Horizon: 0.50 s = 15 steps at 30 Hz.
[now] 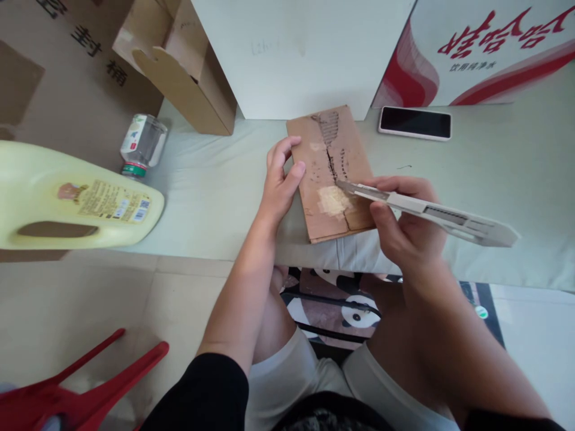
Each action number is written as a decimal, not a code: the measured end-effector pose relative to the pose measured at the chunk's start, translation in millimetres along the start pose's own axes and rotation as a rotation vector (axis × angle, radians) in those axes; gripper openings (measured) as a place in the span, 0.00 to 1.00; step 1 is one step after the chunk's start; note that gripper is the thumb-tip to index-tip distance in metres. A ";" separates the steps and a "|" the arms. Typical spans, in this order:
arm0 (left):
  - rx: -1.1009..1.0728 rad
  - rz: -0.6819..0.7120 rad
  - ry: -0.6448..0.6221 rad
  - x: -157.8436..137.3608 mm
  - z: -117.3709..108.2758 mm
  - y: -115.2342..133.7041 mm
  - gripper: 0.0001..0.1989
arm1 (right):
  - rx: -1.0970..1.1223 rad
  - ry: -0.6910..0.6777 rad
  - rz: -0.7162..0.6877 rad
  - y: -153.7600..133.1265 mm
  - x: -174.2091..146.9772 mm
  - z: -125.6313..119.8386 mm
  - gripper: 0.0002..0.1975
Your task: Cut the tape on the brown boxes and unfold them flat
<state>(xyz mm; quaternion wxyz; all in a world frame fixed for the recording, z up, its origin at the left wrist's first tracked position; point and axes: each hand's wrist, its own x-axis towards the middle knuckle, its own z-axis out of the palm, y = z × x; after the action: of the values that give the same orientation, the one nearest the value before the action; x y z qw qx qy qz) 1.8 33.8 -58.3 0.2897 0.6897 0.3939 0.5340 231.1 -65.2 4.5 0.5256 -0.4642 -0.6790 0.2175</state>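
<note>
A flat piece of brown cardboard (317, 173) lies on the cloth-covered surface before me, marked with dark drawn lines, a slit down its middle and a pale torn patch. My left hand (282, 176) grips its left edge, thumb and fingers bent onto the board. In my right hand (408, 224) is a white utility knife (431, 211), held between thumb and fingers. Its blade tip touches the cardboard near the lower end of the slit, just above the pale patch. Whatever part of the left fingers lies under the board is hidden.
Behind stand a white box (309, 54), a red-and-white carton (476, 66) and an open cardboard box (193, 90). A phone (415, 123) lies right of the board. At left are a clear bottle (142, 143) and a yellow jug (81, 200). Something red (85, 398) stands lower left.
</note>
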 end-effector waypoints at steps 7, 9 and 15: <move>0.021 -0.017 0.003 -0.5 0.6 4.7 0.29 | 0.026 -0.031 -0.041 6.4 -1.5 3.0 0.14; 0.025 -0.018 0.006 -0.9 1.0 4.8 0.29 | 0.030 -0.011 -0.028 9.6 -2.7 4.8 0.16; 0.027 -0.002 0.026 -1.4 3.1 4.6 0.29 | 0.099 -0.093 0.008 14.3 -3.6 10.5 0.18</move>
<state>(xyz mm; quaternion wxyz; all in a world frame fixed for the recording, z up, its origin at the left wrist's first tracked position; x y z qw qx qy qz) 5.8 30.3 -56.0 0.2757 0.6860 0.4057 0.5374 227.3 -59.6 -12.3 0.5149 -0.4297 -0.6893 0.2740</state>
